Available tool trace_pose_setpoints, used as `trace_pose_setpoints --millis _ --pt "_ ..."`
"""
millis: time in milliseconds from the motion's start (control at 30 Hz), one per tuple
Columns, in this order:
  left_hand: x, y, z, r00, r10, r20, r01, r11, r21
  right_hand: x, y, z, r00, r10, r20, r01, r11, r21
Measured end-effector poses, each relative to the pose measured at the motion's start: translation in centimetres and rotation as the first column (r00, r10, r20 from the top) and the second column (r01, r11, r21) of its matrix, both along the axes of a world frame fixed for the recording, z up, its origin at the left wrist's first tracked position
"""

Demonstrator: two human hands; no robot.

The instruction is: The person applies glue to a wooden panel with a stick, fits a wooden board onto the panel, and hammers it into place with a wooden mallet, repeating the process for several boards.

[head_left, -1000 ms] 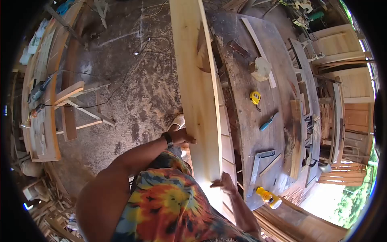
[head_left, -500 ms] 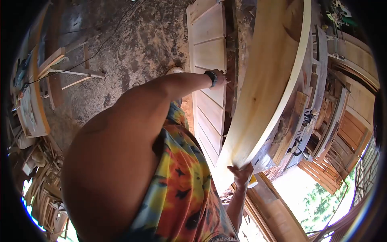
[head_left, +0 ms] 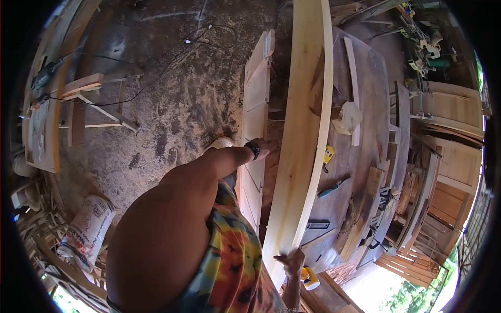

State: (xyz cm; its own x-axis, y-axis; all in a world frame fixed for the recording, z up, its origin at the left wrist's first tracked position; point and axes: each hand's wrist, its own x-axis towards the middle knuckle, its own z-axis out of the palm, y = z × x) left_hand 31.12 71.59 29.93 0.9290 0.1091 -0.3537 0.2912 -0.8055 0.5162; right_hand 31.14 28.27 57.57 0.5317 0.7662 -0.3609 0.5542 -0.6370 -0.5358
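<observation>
My left hand (head_left: 264, 148), with a dark watch on the wrist, is at the upper edge of a pale panelled door (head_left: 254, 128) standing on its side. Its fingers curl over that edge and are partly hidden. A long, wide pale plank (head_left: 300, 130) runs lengthwise just right of the door. At the plank's near end my right hand (head_left: 292, 262) grips its right edge, thumb on the broad face and fingers underneath out of sight. Close to this hand is a yellow-and-white item (head_left: 310, 279).
Right of the plank, a worktable (head_left: 370, 99) carries a yellow tape measure (head_left: 328, 154), a teal-handled tool (head_left: 333, 188) and wood pieces. At left are a wooden trestle (head_left: 104, 112), a power tool (head_left: 47, 74) and a printed sack (head_left: 91, 229). A cord (head_left: 156, 83) crosses the sawdust-covered floor.
The view has shifted, showing more of the worktable and floor. The plank now appears straighter and farther left. Both hands keep their places on the door and plank.
</observation>
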Motion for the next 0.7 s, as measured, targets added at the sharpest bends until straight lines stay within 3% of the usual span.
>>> trace_pose_setpoints --millis 33,67,100,167,200,233,267,300,333,400,433,467,500,533,567,633,700 --pt "-1.4 0.2 0.8 0.997 0.026 -0.077 -0.028 1.000 -0.015 0.0 -1.9 -1.1 0.926 0.327 0.188 -0.339 0.940 0.033" --pt "-2.7 0.3 -0.5 0.997 0.041 -0.072 -0.042 0.999 -0.005 0.0 -0.6 -0.3 0.844 0.454 0.287 -0.504 0.853 0.135" --pt "-3.6 0.0 -3.4 1.000 0.015 0.019 -0.015 0.999 0.039 -0.6 -0.5 0.1 0.833 0.466 0.298 -0.520 0.843 0.137" --pt "-4.8 0.6 -6.9 0.992 -0.003 0.124 -0.010 0.995 0.101 -1.8 -0.7 0.0 0.991 0.105 -0.082 -0.098 0.992 0.082" --pt "-5.4 0.5 -7.9 0.986 0.061 0.157 -0.066 0.998 0.025 -1.2 -1.1 -0.4 0.886 0.426 0.181 -0.454 0.876 0.162" --pt "-5.9 0.5 -8.8 0.974 0.127 0.187 -0.119 0.991 -0.053 -1.4 -1.4 -0.7 0.878 0.436 0.195 -0.468 0.869 0.162" --pt "-6.5 0.3 -9.0 0.948 0.177 0.266 -0.165 0.984 -0.067 -2.2 -1.4 -0.9 0.984 0.086 -0.157 -0.065 0.989 0.135" --pt "-6.6 0.3 -9.2 0.943 0.189 0.274 -0.177 0.982 -0.068 -2.8 -1.4 -1.0 0.838 -0.300 -0.455 0.320 0.947 -0.035" --pt "-7.0 0.3 -8.3 0.959 0.111 0.261 -0.111 0.994 -0.011 -3.2 0.4 0.4 0.791 -0.401 -0.462 0.380 0.914 -0.143" --pt "-7.5 0.8 -5.1 0.968 0.034 0.247 -0.047 0.998 0.047 -3.4 0.3 -0.2 0.764 -0.416 -0.493 0.409 0.904 -0.128" --pt "-7.5 0.8 -1.8 0.985 0.153 0.084 -0.150 0.988 -0.034 -3.5 0.0 -0.3 0.727 -0.439 -0.527 0.446 0.886 -0.124" --pt "-7.9 1.1 1.3 0.964 0.250 -0.090 -0.258 0.962 -0.093 -3.4 0.6 0.5 0.802 -0.420 -0.424 0.369 0.907 -0.201" --pt "-8.5 1.6 4.0 0.965 0.245 -0.089 -0.253 0.963 -0.089 -3.7 1.0 0.8 0.800 -0.423 -0.426 0.374 0.906 -0.198" --pt "-9.0 2.2 6.6 0.788 0.606 -0.108 -0.595 0.705 -0.385 -4.0 1.4 1.0 0.822 -0.409 -0.397 0.373 0.913 -0.167" --pt "-9.4 2.8 9.0 0.490 0.837 -0.243 -0.750 0.262 -0.607 -4.2 1.8 1.2 0.842 -0.394 -0.369 0.372 0.919 -0.135" --pt "-8.4 4.0 13.9 0.327 0.943 0.059 -0.618 0.261 -0.741 -4.7 3.5 2.0 0.863 -0.394 -0.316 0.351 0.918 -0.186" --pt "-7.0 4.8 19.4 0.429 0.892 0.141 -0.651 0.414 -0.636 -5.1 4.0 1.8 0.889 -0.376 -0.261 0.318 0.917 -0.239"
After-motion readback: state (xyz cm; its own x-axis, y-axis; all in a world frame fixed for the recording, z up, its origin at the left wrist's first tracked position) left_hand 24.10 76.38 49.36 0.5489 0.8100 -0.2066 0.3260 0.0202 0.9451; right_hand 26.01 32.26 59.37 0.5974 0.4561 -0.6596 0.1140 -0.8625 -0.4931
